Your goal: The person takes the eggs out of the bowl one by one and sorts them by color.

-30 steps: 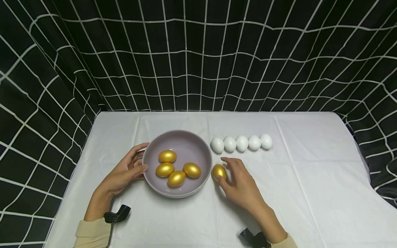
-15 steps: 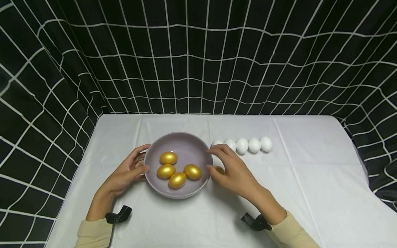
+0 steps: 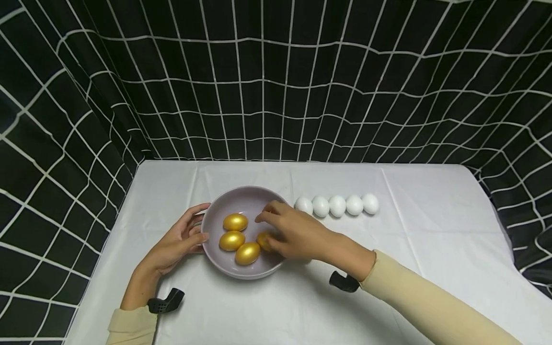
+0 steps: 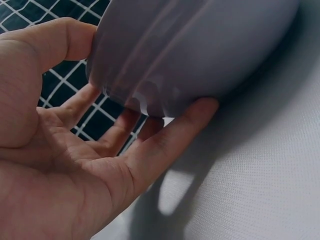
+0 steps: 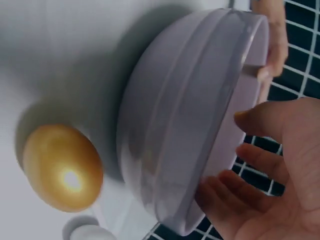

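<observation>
A mauve bowl (image 3: 243, 199) sits on the cloth with several golden eggs (image 3: 247, 253) inside. My left hand (image 3: 174, 244) grips its left side, thumb at the rim and fingers against the outer wall, as the left wrist view shows around the bowl (image 4: 200, 50). Over the bowl's right rim reaches my right hand (image 3: 299, 235), fingers loosely bent and holding nothing; it partly covers the rightmost egg (image 3: 264, 241) inside. One more golden egg (image 5: 62, 167) lies outside on the cloth, mostly hidden under the right hand in the head view.
Several white eggs (image 3: 337, 206) stand in a row right of the bowl, near its rim. White cloth (image 3: 431, 230) covers the table. A black curtain (image 3: 276, 91) with a white grid hangs behind and at the sides.
My right hand has left the golden egg beside the bowl and moved left over the rim into the bowl. That egg has stayed outside. My left hand keeps its grip on the bowl.
</observation>
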Motion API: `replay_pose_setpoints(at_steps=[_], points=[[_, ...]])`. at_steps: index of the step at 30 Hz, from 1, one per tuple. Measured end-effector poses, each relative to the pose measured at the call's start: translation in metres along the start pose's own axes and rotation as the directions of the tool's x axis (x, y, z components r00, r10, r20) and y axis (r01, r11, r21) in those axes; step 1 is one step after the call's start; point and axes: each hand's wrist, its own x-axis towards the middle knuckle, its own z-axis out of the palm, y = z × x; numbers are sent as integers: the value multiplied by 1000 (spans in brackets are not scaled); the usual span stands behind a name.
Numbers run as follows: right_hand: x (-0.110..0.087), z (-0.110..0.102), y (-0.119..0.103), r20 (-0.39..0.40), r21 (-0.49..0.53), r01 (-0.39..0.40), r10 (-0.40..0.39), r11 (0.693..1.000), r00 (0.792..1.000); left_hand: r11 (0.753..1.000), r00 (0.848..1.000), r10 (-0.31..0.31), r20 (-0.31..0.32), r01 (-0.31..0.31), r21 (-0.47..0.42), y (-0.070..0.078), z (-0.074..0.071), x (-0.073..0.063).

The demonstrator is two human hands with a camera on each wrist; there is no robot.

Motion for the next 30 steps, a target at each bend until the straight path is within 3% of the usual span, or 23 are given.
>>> replay_pose_setpoints(at_steps=[6,12,22,30], points=[[15,-2,-2,183,-11,3,-1,1000,983,1000,1000,1,-5,-1,-3,-2,-1,0],[21,2,0,294,-77,1,22,997,956,1000,1000,0,-5,0,-9,-2,0,1],[34,9,3,343,-76,56,-27,996,939,1000,1000,3,-6,-3,-22,0,-3,0],[38,4,2,389,-99,41,1,994,921,1000,1000,5,-3,-5,-23,-2,-2,1]])
